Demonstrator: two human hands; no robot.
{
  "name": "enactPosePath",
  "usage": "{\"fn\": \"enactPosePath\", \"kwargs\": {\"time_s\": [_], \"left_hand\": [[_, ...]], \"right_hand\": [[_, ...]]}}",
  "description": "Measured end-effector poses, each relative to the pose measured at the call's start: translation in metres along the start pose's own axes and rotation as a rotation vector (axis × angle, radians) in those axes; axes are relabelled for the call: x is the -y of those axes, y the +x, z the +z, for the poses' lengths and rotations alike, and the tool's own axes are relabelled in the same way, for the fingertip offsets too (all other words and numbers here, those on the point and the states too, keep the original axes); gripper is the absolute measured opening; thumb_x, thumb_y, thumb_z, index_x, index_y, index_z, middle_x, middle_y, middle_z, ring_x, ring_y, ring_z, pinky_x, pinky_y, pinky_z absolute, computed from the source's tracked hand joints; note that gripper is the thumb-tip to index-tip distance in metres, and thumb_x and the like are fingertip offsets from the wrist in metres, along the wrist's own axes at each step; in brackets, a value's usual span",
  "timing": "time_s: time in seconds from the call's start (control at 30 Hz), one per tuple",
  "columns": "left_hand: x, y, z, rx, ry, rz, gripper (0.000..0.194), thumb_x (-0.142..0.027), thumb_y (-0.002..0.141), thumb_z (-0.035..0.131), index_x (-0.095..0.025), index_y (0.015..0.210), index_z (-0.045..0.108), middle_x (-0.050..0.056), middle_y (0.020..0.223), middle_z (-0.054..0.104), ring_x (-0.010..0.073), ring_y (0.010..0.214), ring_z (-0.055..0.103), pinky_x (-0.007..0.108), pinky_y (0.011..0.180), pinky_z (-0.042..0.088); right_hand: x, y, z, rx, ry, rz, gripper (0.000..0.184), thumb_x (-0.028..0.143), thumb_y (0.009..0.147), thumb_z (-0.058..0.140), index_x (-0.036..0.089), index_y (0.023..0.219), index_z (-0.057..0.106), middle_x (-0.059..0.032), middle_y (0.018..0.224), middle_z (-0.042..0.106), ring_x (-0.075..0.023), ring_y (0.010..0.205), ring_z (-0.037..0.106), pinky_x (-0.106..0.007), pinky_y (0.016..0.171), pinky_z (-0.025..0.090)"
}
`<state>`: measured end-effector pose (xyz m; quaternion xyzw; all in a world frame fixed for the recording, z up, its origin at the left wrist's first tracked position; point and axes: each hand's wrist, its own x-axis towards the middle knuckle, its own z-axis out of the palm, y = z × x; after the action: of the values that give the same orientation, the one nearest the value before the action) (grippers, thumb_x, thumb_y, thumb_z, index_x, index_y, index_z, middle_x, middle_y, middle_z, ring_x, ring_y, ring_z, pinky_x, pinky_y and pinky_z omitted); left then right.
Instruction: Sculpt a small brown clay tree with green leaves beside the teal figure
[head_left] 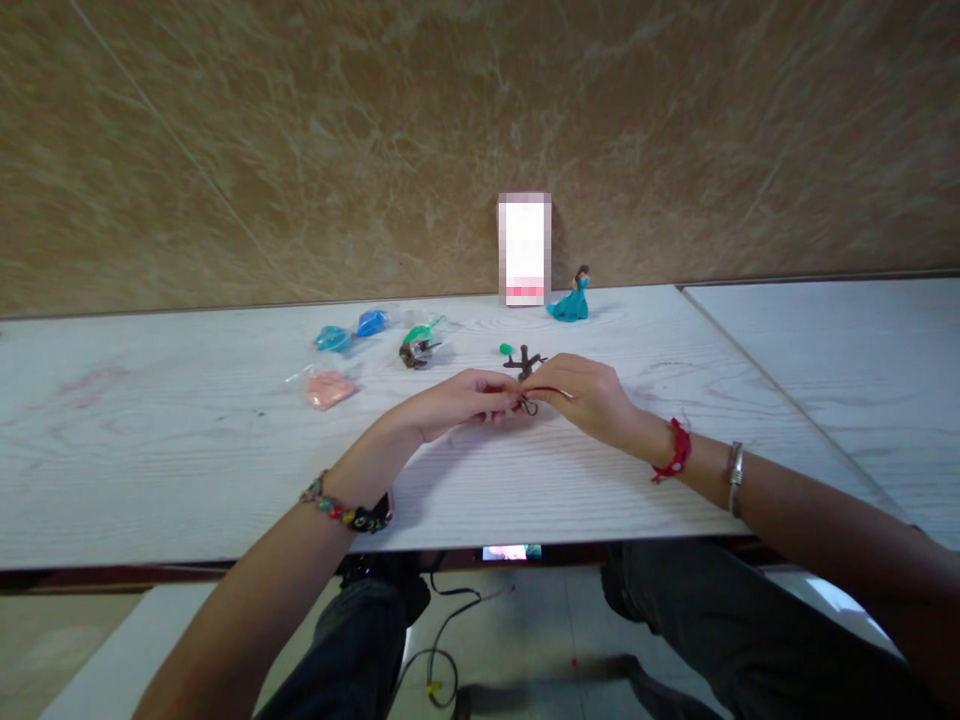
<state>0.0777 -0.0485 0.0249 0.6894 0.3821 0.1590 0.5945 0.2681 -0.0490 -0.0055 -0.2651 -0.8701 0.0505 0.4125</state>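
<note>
At the middle of the white table, my left hand [480, 393] and my right hand [577, 388] meet, fingertips pinched together. Between them is a small brown clay figure [524, 360], branched like a little tree, with thin brown strands [529, 407] looping below my fingers. Both hands appear to grip its lower part, though the fingers hide the exact contact. Just beyond the figure lies a small green clay lump [505, 349]. A figurine in a teal dress [571, 298] stands farther back on the right.
Left of my hands lie bags of clay: peach [330, 390], light blue [332, 338], dark blue [371, 322], green [422, 331] and brown [415, 352]. A phone [525, 250] with a blurred screen leans on the marbled wall [300, 150]. The table's front edge is near my wrists.
</note>
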Motion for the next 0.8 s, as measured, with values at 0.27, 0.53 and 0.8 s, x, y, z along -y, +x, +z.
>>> {"fn": "enactPosePath", "kwargs": {"time_s": [0.27,0.53,0.8], "left_hand": [[0.007,0.009,0.0,-0.217,0.17,-0.012,0.018,-0.033,0.073,0.052,-0.015,0.07,0.053,-0.003,0.059,0.047,0.0068,0.051,0.039,0.019,0.047,0.027],[0.011,-0.006,-0.031,-0.546,1.045,-0.248,0.019,-0.022,0.071,0.044,-0.018,0.082,0.059,0.005,0.073,0.062,0.018,0.067,0.055,0.026,0.057,0.036],[0.014,-0.001,-0.03,-0.385,1.037,-0.149,0.032,-0.011,0.07,0.037,-0.017,0.09,0.062,0.005,0.081,0.065,0.0163,0.074,0.058,0.025,0.066,0.041]], "right_hand": [[0.001,0.003,-0.003,-0.112,0.066,0.027,0.02,0.027,0.084,0.048,0.016,0.074,0.06,-0.0026,0.069,0.061,-0.0109,0.066,0.055,-0.023,0.061,0.044],[-0.007,0.008,-0.012,-0.284,0.433,0.398,0.021,0.038,0.073,0.059,0.017,0.072,0.055,0.0026,0.059,0.056,-0.0067,0.05,0.049,-0.021,0.045,0.037],[-0.005,0.007,-0.01,0.117,0.444,0.321,0.016,0.028,0.081,0.05,0.016,0.088,0.059,-0.0032,0.08,0.066,-0.0102,0.069,0.06,-0.024,0.062,0.045]]}}
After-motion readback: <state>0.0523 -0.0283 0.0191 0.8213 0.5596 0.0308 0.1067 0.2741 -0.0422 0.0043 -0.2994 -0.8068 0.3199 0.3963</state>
